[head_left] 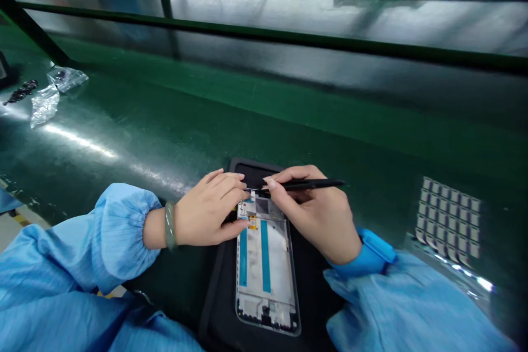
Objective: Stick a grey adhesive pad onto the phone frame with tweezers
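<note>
A phone frame (266,280) with two blue strips lies open side up on a black mat (313,297) at the near edge of the green bench. My left hand (208,212) rests on the frame's upper left corner, fingers pressing its top edge, a green bangle on the wrist. My right hand (317,212) holds black tweezers (305,184) like a pen, their tip at the frame's top near my left fingertips. A small yellow part (252,223) sits on the frame just under my left thumb. Both arms wear blue sleeves.
A sheet of small square pieces in rows (447,220) lies on the green bench surface (165,121) to the right. Two clear plastic bags (53,93) and a pile of small dark parts (20,92) lie at the far left. A green rail (289,36) crosses behind.
</note>
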Motion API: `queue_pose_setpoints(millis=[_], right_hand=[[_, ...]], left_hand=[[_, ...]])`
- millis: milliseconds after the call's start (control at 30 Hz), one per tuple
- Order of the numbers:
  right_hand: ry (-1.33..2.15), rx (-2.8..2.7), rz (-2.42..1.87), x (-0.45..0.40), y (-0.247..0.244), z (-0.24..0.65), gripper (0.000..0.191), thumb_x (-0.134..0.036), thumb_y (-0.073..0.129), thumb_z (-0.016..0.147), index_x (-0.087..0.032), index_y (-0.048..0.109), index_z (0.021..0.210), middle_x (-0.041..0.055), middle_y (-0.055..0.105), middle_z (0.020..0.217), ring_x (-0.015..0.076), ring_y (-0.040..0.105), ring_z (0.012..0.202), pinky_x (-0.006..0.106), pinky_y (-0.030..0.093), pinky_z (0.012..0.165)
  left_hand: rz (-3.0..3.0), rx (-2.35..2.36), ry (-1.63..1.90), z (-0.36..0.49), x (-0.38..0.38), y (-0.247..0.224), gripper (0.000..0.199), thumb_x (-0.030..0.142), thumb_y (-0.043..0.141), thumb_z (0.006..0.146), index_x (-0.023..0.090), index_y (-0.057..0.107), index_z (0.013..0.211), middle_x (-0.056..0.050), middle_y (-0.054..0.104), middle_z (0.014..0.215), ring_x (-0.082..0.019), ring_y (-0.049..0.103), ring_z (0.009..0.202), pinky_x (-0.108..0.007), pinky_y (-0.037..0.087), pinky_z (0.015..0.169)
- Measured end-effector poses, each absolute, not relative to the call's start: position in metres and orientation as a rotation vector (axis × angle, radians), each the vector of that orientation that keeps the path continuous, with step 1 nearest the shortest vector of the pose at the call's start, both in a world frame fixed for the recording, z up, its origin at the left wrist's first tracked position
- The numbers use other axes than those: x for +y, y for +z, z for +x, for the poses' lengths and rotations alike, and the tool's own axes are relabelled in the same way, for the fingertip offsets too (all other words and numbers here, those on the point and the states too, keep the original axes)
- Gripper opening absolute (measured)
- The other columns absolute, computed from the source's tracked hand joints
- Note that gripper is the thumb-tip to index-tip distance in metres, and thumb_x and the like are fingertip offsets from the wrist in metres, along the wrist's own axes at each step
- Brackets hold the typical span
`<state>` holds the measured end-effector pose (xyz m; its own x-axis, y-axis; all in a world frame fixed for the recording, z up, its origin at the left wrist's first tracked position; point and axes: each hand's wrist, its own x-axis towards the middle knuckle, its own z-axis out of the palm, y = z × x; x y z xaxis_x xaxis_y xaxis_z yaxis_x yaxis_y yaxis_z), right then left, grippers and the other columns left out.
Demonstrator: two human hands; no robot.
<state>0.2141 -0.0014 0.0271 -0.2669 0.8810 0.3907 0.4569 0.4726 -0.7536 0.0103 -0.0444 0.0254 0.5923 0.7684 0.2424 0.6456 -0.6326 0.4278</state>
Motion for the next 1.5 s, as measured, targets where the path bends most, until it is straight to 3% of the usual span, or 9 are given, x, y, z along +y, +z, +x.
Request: queue_pose_setpoints(millis=[333, 667, 900, 1033, 1500], right_hand=[[0.617, -1.947, -1.094, -0.0015, 0.0265, 0.2151, 0.008, -0.028, 0.063, 0.085, -0.022, 0.059, 0.083, 0.0016, 0.068, 0.078, 0.0143, 0.066, 0.062, 0.024, 0.053, 0.050], [0.437, -2.157, -0.938, 0.0007, 0.0349, 0.2123, 0.009, -0.014, 0.057, 0.083, -0.024, 0.056, 0.083, 0.0005, 0.066, 0.076, 0.0147, 0.065, 0.068, 0.026, 0.054, 0.063], [0.619, -1.970, -1.045, 0.0021, 0.0299, 0.2179, 0.007, -0.026, 0.063, 0.085, -0.022, 0.057, 0.083, 0.0008, 0.067, 0.077, 0.0136, 0.067, 0.063, 0.022, 0.054, 0.052], [0.654, -1.960, -1.063, 0.0016, 0.0280, 0.2173, 0.009, -0.029, 0.064, 0.084, -0.022, 0.058, 0.083, 0.0015, 0.068, 0.077, 0.0151, 0.068, 0.065, 0.023, 0.055, 0.052], [0.560, -2.077, -0.926, 0.0030, 0.0317, 0.2139, 0.007, -0.016, 0.060, 0.083, -0.023, 0.056, 0.082, 0.0005, 0.066, 0.075, 0.0148, 0.066, 0.067, 0.025, 0.054, 0.059]], left_hand=[[2.541, 1.156, 0.590, 0.0114, -0.0448, 0.0242, 0.034, 0.036, 0.053, 0.091, 0.010, 0.054, 0.114, -0.016, 0.062, 0.119, -0.030, 0.049, 0.128, -0.052, 0.038, 0.108], [2.545, 1.154, 0.581, 0.0112, -0.0440, 0.0234, 0.033, 0.035, 0.052, 0.091, 0.012, 0.053, 0.115, -0.015, 0.062, 0.117, -0.030, 0.049, 0.128, -0.053, 0.038, 0.107], [2.553, 1.154, 0.614, 0.0120, -0.0440, 0.0218, 0.033, 0.037, 0.053, 0.091, 0.012, 0.054, 0.113, -0.015, 0.062, 0.117, -0.030, 0.050, 0.127, -0.052, 0.039, 0.107], [2.551, 1.156, 0.614, 0.0117, -0.0444, 0.0210, 0.033, 0.036, 0.052, 0.091, 0.011, 0.054, 0.114, -0.015, 0.062, 0.118, -0.030, 0.049, 0.128, -0.051, 0.038, 0.108], [2.569, 1.149, 0.644, 0.0113, -0.0444, 0.0192, 0.033, 0.036, 0.050, 0.092, 0.011, 0.053, 0.113, -0.016, 0.063, 0.117, -0.031, 0.051, 0.126, -0.053, 0.040, 0.106]])
